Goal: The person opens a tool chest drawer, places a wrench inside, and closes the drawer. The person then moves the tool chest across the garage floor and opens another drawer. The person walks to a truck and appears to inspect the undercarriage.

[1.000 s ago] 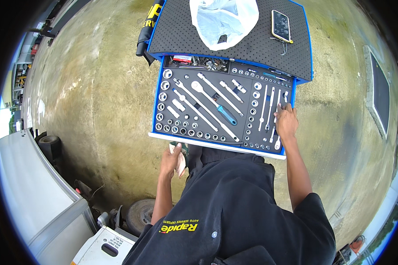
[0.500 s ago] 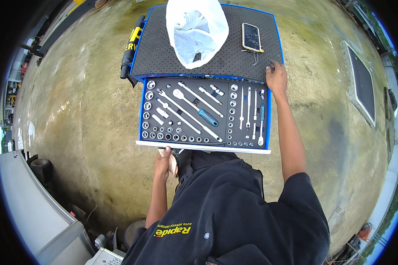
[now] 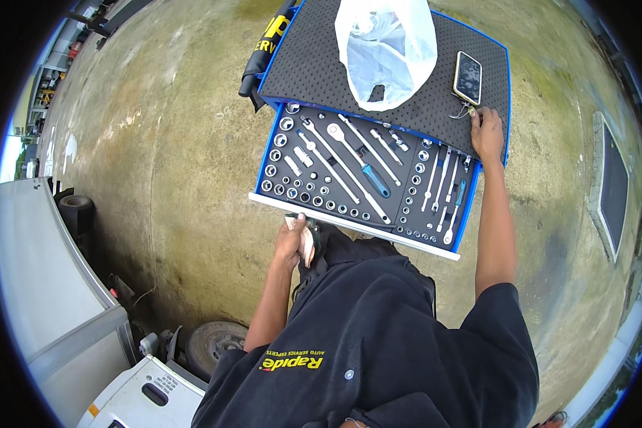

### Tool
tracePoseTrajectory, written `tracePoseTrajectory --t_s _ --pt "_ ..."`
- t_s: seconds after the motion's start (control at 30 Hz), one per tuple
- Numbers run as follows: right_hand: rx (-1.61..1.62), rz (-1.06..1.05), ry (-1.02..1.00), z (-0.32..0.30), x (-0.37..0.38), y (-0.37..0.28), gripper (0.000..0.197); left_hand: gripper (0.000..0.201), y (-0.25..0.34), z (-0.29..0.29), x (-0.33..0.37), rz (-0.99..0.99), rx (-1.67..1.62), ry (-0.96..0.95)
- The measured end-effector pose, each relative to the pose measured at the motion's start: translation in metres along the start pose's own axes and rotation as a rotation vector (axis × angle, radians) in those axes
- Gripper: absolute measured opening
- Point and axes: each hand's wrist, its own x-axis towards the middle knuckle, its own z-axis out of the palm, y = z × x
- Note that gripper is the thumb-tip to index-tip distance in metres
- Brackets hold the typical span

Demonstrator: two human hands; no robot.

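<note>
Keys (image 3: pixel 464 111) on the black mat (image 3: pixel 314 68) of the cart top, just below the phone (image 3: pixel 468 77) and at the mat's right edge. Touched now by the right hand (image 3: pixel 486 134), fingertips on or right against them. Cannot tell whether those fingers pinch the keys or only rest there; too small and partly covered by the hand itself.

A second ago, down at the right end of the open drawer (image 3: pixel 349 224), beside the long spanners; half a second ago, at the drawer's upper right corner; now clear of the drawer and up on the mat. Judged from that: done with the socket tray for the moment, attention gone to the small items beside the phone. No gap visible among the sockets or around the teal-handled driver (image 3: pixel 375 180), so probably nothing lifted out by that hand.

Left hand (image 3: pixel 292 244) low at the drawer's near edge as before, fingers closed round a small pale-and-dark thing (image 3: pixel 309 239), kind not clear. White plastic bag (image 3: pixel 385 50) unmoved on the mat, well left of the phone.
</note>
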Motion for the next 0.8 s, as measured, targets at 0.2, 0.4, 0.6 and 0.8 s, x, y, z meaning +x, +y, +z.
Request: tracePoseTrajectory --t_s 0.2,0.4,0.6,0.8 --pt "0.446 0.137 -0.081 -0.041 -0.082 -0.043 0.017 0.034 -0.002 0.003 0.007 0.096 0.084 0.059" --pt "1.457 0.542 -0.284 -0.087 -0.178 -0.106 0.021 0.042 0.012 0.015 0.000 0.164 0.298 0.070" --pt "1.917 0.817 -0.437 -0.084 -0.205 -0.186 0.041 0.050 0.088 0.077 -0.049 0.018 0.403 -0.235" --pt "2.006 0.873 -0.412 -0.086 -0.208 -0.226 0.049 0.031 0.126 0.100 -0.097 0.292 0.445 -0.497"
